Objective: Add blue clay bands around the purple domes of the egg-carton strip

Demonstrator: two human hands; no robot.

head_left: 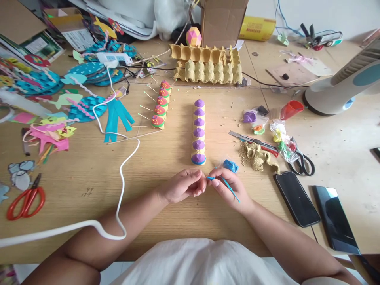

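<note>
My right hand (230,189) is closed, with a thin blue stick, like a clay modelling tool (230,190), lying across its fingers. A small bit of blue clay (210,178) shows at its thumb and fingertips. Close beside it, my left hand (184,185) has curled fingers; whatever they hold is hidden. Just beyond the hands stands an egg-carton strip (199,132) with purple clay on its bumps and a blue rim at the nearest one. A lump of blue clay (230,166) lies on plastic wrap behind my right hand.
On the left are a decorated red-and-green strip (160,107), a white cord (122,178) crossing over my left forearm, and red scissors (26,200). A utility knife (253,142), carton scraps (257,156), black scissors (303,162) and phones (297,198) lie right. Egg cartons (212,71) stand behind.
</note>
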